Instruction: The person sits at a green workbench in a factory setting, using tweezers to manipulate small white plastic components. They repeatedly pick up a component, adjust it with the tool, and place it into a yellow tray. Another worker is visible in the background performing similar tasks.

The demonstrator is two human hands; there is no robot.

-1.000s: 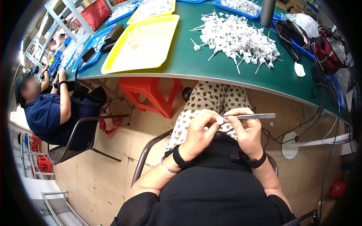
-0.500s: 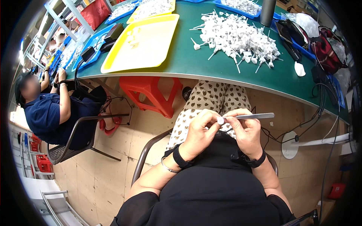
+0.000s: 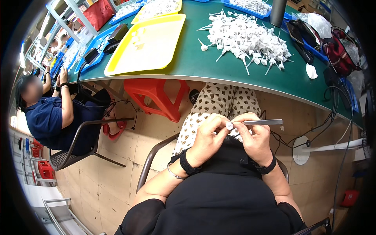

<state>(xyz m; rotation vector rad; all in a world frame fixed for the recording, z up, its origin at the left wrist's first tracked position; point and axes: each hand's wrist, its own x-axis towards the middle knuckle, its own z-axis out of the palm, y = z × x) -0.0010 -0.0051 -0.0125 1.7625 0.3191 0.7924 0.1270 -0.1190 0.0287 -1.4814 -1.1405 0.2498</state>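
- Black fabric covers our torso in the shirt [image 3: 227, 196] at six o'clock, nearest to us.
- Our left hand [image 3: 211, 132] is nearly closed, thumb and forefinger pinching a small white piece [image 3: 230, 125] at the centre of the clock, above our lap.
- Our right hand [image 3: 255, 135] meets it from three o'clock, thumb and fingers closed on a slim silver tool [image 3: 266, 122] whose free end points to three; we cannot tell whether its hidden tip grips the piece.
- Under both hands, our patterned trousers [image 3: 207, 107] stretch toward twelve.
- Toward ten, we see a red stool [image 3: 147, 90] partly beneath the green table [image 3: 192, 67].
- On that table, at twelve, lies a loose heap of white stemmed parts [image 3: 244, 41].
- Toward eleven sits our yellow tray [image 3: 164, 58], a few small pieces on it.
- Near two rests a dark red bag [image 3: 337, 55].
- At nine, a co-worker [image 3: 51, 121] in dark blue sits on a chair.
- Beyond the heap, near one, stands a dark cylinder [image 3: 277, 13] beside a blue tray [image 3: 258, 17] of white parts.
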